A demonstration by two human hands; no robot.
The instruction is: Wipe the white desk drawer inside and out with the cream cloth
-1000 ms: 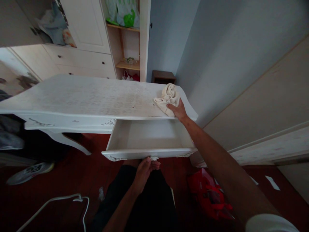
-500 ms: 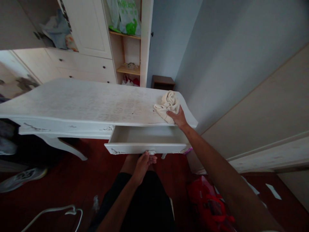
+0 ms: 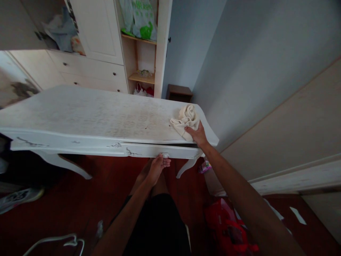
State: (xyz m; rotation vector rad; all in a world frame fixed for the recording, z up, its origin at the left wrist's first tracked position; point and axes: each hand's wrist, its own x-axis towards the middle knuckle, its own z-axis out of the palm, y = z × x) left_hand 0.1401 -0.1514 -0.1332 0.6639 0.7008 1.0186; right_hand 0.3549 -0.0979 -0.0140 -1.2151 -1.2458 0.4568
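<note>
A white desk (image 3: 87, 106) with grey smudges on its top stretches across the view. Its right drawer (image 3: 144, 150) is nearly closed, with a thin dark gap along the upper edge. My left hand (image 3: 159, 164) has its fingers closed on the white drawer knob (image 3: 165, 155). Upon the right end of the desktop lies a crumpled cream cloth (image 3: 188, 115). My right hand (image 3: 196, 133) grips the near edge of this cloth, thumb on top, pressing it to the desk.
A white cabinet (image 3: 103, 35) with shelves and bags stands behind the desk. A grey wall (image 3: 239, 64) rises at the right. On the red floor are a red bag (image 3: 223, 224), a white hanger (image 3: 53, 239), a shoe (image 3: 21, 199) and a pink package (image 3: 204, 166).
The drawer, wide open before, has slid in almost fully, with my left hand moving along on its knob. My right hand and the cloth have stayed at the same spot on the desktop.
</note>
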